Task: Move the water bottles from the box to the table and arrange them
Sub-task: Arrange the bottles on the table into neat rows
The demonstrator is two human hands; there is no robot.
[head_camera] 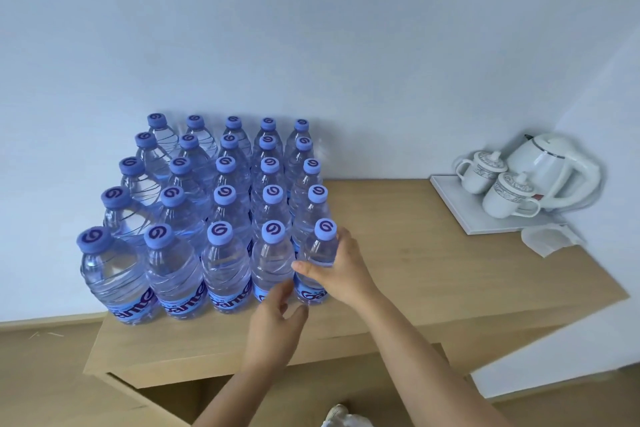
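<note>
Head view shows me a block of bottles standing in five rows of five on the left end of the counter, packed cap to cap against the wall. Every one is upright, long axis vertical, blue caps pointing up, labels low on the bodies facing me.

Going rightward, my left hand hovers just in front of the front row, fingers loosely spread and holding nothing, close to the fourth bottle's label. My right hand is wrapped around the corner bottle at the front right, thumb across its near side, fingers curled behind. That bottle sits on the counter, touching or nearly touching its neighbour.

The risk I judge from here: these are tall, narrow and tightly packed, so a sideways nudge while I square the corner bottle could tip its neighbour and knock others down. Pushing high near the cap would make that worse. The front row also stands near the counter's front edge, so a pull toward me could send one off.

Far right, a tray carries two lidded cups and a kettle, well apart.
</note>
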